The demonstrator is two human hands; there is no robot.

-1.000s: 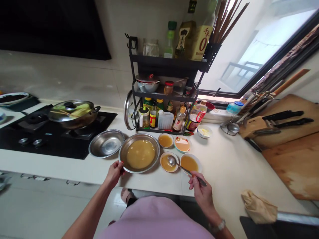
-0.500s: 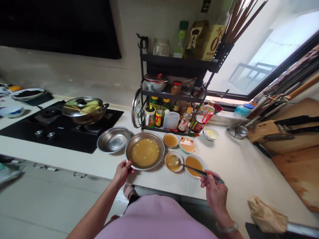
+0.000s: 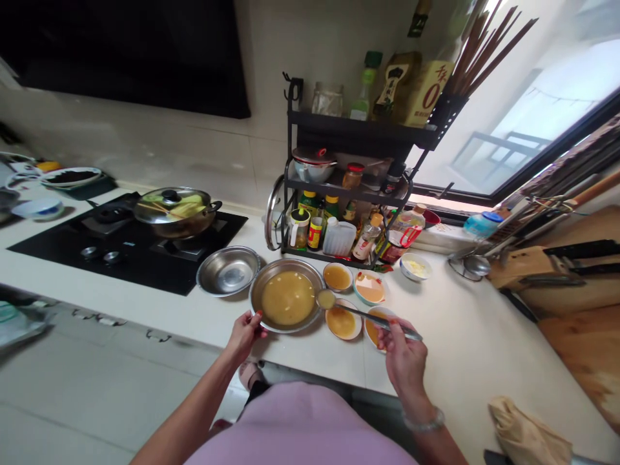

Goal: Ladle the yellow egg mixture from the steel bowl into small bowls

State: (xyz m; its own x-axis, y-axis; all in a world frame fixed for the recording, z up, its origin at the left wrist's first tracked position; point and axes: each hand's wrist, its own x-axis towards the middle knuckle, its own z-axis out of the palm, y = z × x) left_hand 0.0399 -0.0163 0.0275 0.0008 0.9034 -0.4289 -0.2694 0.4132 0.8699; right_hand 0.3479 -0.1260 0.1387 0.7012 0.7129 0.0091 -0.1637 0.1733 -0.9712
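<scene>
My left hand (image 3: 248, 334) pinches the near left rim of a wide steel basin (image 3: 256, 316) that holds cloudy yellowish-brown liquid with pale bits in it. With my right hand (image 3: 404, 358) I grip the long handle of a ladle (image 3: 358, 312). The ladle's bowl has brownish liquid in it and hangs level near the basin's right rim, above the left edge of a small bowl (image 3: 357, 330) of the same liquid. Partly beneath the handle and my fingers is another small bowl (image 3: 369, 342). Behind these stand a filled small bowl (image 3: 338, 278) and a teal-edged bowl (image 3: 369, 288).
Left of the basin sits an empty steel basin (image 3: 228, 271). A lidded pan (image 3: 177, 213) rests on the black stove (image 3: 145, 265). The spice rack (image 3: 349, 192) stands against the wall. A bowl with pale yellow contents (image 3: 415, 267), a knife block (image 3: 527, 268) and a cloth (image 3: 527, 433) are on the right.
The ladle has risen out of the near small bowl and moved left toward the basin, carrying liquid. My right hand has shifted left with it. My left hand stays on the basin's rim.
</scene>
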